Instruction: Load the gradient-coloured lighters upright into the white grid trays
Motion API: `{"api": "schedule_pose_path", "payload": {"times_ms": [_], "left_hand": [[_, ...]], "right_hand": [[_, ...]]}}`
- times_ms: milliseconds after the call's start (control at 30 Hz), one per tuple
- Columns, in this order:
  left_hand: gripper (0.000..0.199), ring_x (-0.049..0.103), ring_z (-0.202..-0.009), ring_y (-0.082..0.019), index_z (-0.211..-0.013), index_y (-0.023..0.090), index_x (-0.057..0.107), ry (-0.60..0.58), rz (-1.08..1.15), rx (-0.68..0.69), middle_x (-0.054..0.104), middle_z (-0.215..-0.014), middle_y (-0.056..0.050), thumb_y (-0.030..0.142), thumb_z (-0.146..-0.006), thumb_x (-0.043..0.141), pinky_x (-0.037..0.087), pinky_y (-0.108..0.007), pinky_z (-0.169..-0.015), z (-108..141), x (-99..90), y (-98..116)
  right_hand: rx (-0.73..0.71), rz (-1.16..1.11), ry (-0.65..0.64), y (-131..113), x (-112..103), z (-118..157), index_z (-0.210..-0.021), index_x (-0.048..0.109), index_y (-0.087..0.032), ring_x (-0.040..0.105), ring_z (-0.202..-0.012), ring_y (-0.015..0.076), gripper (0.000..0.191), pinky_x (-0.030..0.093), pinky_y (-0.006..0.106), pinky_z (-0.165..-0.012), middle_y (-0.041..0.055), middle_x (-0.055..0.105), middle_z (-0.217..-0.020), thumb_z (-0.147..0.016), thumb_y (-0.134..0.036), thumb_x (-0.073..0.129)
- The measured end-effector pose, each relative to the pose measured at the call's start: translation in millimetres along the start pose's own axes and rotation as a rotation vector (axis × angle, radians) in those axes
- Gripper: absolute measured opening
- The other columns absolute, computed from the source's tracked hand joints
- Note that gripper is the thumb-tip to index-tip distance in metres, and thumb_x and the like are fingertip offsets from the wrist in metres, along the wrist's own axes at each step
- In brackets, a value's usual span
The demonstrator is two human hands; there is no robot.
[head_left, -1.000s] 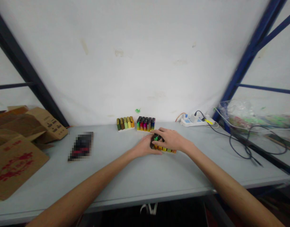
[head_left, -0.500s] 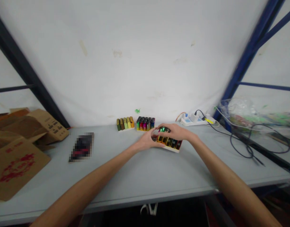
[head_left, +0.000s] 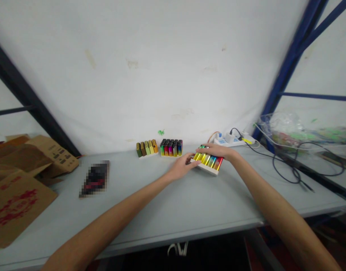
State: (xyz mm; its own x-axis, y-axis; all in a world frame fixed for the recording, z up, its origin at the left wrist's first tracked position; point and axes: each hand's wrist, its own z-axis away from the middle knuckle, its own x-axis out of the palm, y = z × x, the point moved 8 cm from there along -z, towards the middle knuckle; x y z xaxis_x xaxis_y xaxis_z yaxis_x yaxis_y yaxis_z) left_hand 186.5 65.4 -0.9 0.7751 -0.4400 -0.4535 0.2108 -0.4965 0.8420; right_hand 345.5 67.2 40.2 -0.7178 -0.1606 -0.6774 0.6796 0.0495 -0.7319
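A white tray of shiny multicoloured lighters [head_left: 209,161] is tilted above the grey table between my hands. My left hand [head_left: 183,166] grips its left end, the thumb along the front edge and the other fingers partly hidden behind. Across the top of the lighters lies my right hand [head_left: 218,150], closed over their far side and hiding part of them. Close by at the wall stands a second tray of lighters with black tops [head_left: 171,148]. Left of that is a tray of green, yellow and orange lighters [head_left: 147,148].
A white power strip [head_left: 229,140] with plugs lies against the wall at right, and a black cable [head_left: 293,175] loops over the table. Clear plastic bags [head_left: 288,128] are at far right. Open cardboard boxes [head_left: 26,192] and a blurred dark flat item [head_left: 95,178] occupy the left.
My hands and the tray have moved a little right and up. The tray has tipped, so the lighters' coloured sides now show towards me.
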Motion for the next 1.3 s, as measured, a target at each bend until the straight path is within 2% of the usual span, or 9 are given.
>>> {"api": "schedule_pose_path", "payload": {"times_ms": [133, 233, 367, 533, 767, 933, 1100, 1200, 1300], "left_hand": [[0.045, 0.064, -0.092, -0.022, -0.111, 0.015, 0.069, 0.054, -0.108, 0.004, 0.072, -0.099, -0.006, 0.054, -0.096, 0.052, 0.05, -0.033, -0.087, -7.2, 6.6, 8.3], [0.046, 0.062, -0.085, -0.021, -0.096, 0.016, 0.067, 0.13, -0.138, -0.028, 0.069, -0.087, -0.003, 0.053, -0.102, 0.04, 0.049, -0.031, -0.081, -9.1, 13.4, 9.3], [0.039, 0.061, -0.087, -0.019, -0.098, 0.019, 0.063, 0.192, -0.142, -0.079, 0.068, -0.09, -0.002, 0.048, -0.104, 0.038, 0.047, -0.029, -0.082, -6.6, 18.6, 7.9], [0.034, 0.061, -0.09, -0.019, -0.098, 0.021, 0.06, 0.221, -0.132, -0.118, 0.068, -0.092, -0.002, 0.046, -0.104, 0.038, 0.046, -0.029, -0.083, -1.7, 17.1, 8.1], [0.036, 0.06, -0.088, -0.019, -0.097, 0.021, 0.061, 0.23, -0.094, -0.092, 0.068, -0.091, -0.001, 0.048, -0.103, 0.039, 0.045, -0.028, -0.08, 1.5, 14.4, 8.2], [0.036, 0.059, -0.086, -0.018, -0.093, 0.02, 0.061, 0.236, -0.07, -0.083, 0.067, -0.088, 0.0, 0.048, -0.103, 0.04, 0.045, -0.027, -0.079, -0.6, 10.6, 1.7], [0.036, 0.06, -0.086, -0.018, -0.092, 0.02, 0.061, 0.237, -0.068, -0.076, 0.067, -0.088, -0.001, 0.047, -0.102, 0.039, 0.047, -0.028, -0.08, -2.8, 10.0, -2.0], [0.033, 0.063, -0.097, -0.02, -0.103, 0.02, 0.062, 0.254, -0.045, -0.065, 0.07, -0.099, -0.003, 0.045, -0.103, 0.041, 0.048, -0.03, -0.088, -1.4, 8.3, 0.5], [0.032, 0.063, -0.109, -0.021, -0.116, 0.021, 0.061, 0.282, -0.034, -0.033, 0.071, -0.112, -0.004, 0.042, -0.103, 0.041, 0.048, -0.031, -0.097, 1.2, 5.4, 5.8]], "right_hand": [[0.122, -0.206, -0.015, 26.8, 4.9, -2.2, -0.091, 0.072, -0.015, 0.069, -0.074, 0.019, 0.047, 0.053, 0.024, -0.061, 0.0089, 0.078, -0.09, -0.084, -0.061, 0.07], [0.216, -0.315, -0.026, 41.9, 10.9, 1.6, -0.088, 0.07, -0.015, 0.066, -0.065, 0.0159, 0.045, 0.049, 0.023, -0.053, 0.0081, 0.077, -0.087, -0.088, -0.06, 0.065], [0.258, -0.274, 0.015, 41.0, 10.1, 6.2, -0.095, 0.071, -0.015, 0.067, -0.069, 0.0168, 0.045, 0.051, 0.024, -0.057, 0.0083, 0.078, -0.093, -0.093, -0.058, 0.058], [0.171, -0.121, 0.119, 24.2, -0.1, 7.3, -0.098, 0.072, -0.018, 0.07, -0.089, 0.0202, 0.036, 0.054, 0.026, -0.072, 0.0078, 0.078, -0.103, -0.093, -0.052, 0.061], [0.256, -0.02, 0.124, 35.8, 4.3, 7.1, -0.086, 0.074, -0.013, 0.071, -0.08, 0.0245, 0.06, 0.055, 0.033, -0.072, 0.0143, 0.078, -0.096, -0.09, -0.069, 0.053], [0.237, 0.067, 0.161, 38.1, 7.1, 1.2, -0.087, 0.075, -0.012, 0.071, -0.088, 0.0258, 0.064, 0.054, 0.033, -0.08, 0.015, 0.078, -0.098, -0.092, -0.071, 0.05], [0.114, 0.124, 0.22, 34.4, 7.3, -4.9, -0.109, 0.074, -0.014, 0.07, -0.099, 0.0225, 0.054, 0.051, 0.03, -0.088, 0.0128, 0.077, -0.112, -0.099, -0.06, 0.048], [0.019, 0.256, 0.288, 25.9, 5.2, -4.3, -0.122, 0.069, -0.014, 0.068, -0.108, 0.0221, 0.044, 0.048, 0.03, -0.095, 0.0132, 0.074, -0.122, -0.102, -0.048, 0.049], [-0.068, 0.363, 0.268, 14.8, 8.4, -2.1, -0.118, 0.072, -0.015, 0.068, -0.108, 0.0232, 0.04, 0.047, 0.032, -0.097, 0.0125, 0.075, -0.12, -0.104, -0.04, 0.045]]}}
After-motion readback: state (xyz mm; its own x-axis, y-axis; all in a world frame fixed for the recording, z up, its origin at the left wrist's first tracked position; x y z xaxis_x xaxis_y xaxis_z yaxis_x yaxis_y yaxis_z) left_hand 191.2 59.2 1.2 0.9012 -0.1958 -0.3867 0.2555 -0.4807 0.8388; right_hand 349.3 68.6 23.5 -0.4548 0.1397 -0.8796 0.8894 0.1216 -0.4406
